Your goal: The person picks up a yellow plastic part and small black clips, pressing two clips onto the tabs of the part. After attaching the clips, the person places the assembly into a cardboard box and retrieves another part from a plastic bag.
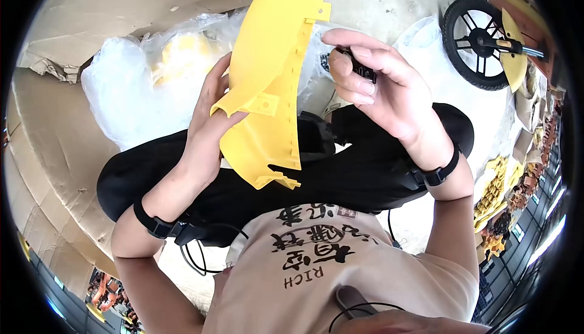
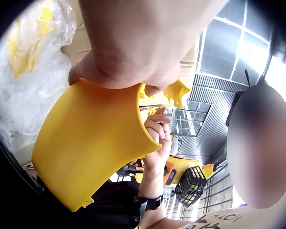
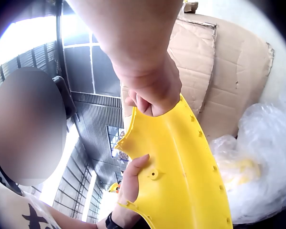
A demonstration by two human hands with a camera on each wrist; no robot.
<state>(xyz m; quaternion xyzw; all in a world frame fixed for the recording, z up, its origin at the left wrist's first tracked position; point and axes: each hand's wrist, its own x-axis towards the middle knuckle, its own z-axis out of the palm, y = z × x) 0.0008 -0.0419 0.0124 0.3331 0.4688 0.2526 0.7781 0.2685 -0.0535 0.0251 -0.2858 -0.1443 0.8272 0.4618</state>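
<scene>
Clear plastic bag sits just beyond the left hand. That hand grips the yellow panel by its lower curve, thumb hooked over the front and fingers behind. So the panel's up in the air between both hands, over the lap. Right hand hovers at the panel's holed edge, fingers pinched round a small black piece, can't tell what exactly. I'd say the trick is to brace the panel firmly and line the piece up square with one hole before pushing. A spoked wheel lies well past the right hand.
</scene>
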